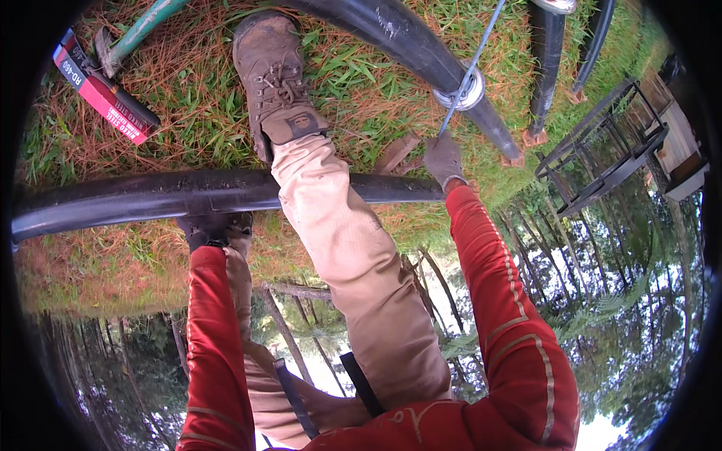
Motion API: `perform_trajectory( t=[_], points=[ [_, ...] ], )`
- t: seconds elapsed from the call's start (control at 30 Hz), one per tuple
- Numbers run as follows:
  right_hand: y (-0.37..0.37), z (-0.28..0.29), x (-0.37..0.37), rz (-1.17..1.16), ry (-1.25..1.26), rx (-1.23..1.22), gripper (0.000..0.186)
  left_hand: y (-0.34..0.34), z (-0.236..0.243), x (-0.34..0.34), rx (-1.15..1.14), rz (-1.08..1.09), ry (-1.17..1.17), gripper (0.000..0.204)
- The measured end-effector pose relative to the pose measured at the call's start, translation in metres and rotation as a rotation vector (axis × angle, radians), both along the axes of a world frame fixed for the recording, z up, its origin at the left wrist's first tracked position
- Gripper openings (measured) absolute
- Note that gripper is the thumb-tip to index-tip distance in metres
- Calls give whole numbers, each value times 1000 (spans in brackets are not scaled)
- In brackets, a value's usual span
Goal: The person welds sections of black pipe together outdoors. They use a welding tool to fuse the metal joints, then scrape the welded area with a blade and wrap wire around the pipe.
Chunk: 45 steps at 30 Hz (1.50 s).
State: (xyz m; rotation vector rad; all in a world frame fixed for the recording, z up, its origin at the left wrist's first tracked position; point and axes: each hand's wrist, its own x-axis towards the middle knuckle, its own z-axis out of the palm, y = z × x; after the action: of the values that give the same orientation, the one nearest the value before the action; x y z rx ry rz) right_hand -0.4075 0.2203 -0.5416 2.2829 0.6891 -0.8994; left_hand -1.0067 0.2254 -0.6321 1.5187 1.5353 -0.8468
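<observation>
While our right hand clutched a thin bluish line, our left hand, grip unreadable, met the black pipe our leg crossed.

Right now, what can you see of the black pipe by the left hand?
The pipe is long, round and glossy black, with dirty marks along it. It runs crosswise over grass, passing behind the right leg. The left hand seems to touch its near edge. Metal or plastic, I cannot tell.

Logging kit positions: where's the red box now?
Head view, upper left: the red box lies on the grass beside the green pole, left of the brown boot.
</observation>
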Motion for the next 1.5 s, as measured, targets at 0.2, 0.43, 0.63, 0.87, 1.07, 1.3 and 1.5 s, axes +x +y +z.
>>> perform_trajectory(
  t=[0.2, 0.43, 0.63, 0.87, 1.07, 1.3, 1.5],
  points=[
    [-2, -19, 11, 6, 59, -24, 40, -3, 6, -6, 44, 293, -139, 66],
    [4, -53, 12, -152, 99, -165, 39, 22, 21, 15, 115, 70, -52, 65],
    [5, -62, 39, -141, 302, -287, 25, 26, 18, 18, 151, -4, -10, 64],
    [-6, -74, 33, -332, 196, -158, 29, 21, 1, 16, 70, -108, 78, 66],
    [-12, -71, 34, -18, 133, -100, 22, 17, -11, 16, 62, 179, -6, 70],
    [-6, -78, 37, 63, 239, -254, 21, -5, -16, 4, 6, 453, -58, 75],
    [-14, -81, 36, 100, 172, -253, 18, -17, -18, 0, 47, 516, -70, 78]
  ],
)
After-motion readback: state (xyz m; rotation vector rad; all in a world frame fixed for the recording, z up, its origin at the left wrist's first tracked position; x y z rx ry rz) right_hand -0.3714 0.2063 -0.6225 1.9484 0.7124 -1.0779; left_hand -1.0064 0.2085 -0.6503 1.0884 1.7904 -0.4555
